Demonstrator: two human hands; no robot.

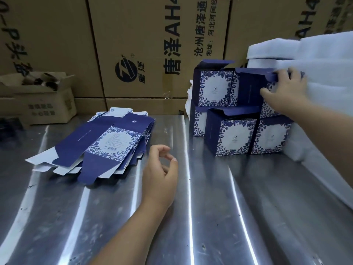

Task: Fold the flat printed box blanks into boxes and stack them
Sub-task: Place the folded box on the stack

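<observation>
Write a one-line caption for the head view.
Right hand grips a folded box atop the box stack; left hand hovers empty near the flat blanks on the steel table.

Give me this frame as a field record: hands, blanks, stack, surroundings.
left hand: over the table, fingers loosely curled, holds nothing
right hand: grips the upper right box at its open top flap, on the stack
flat blanks: loose pile on the table's left part
folded boxes: two rows; three visible below, two above
table: shiny metal
cartons: brown, printed, behind the table
white sheet material: right of the stack
</observation>
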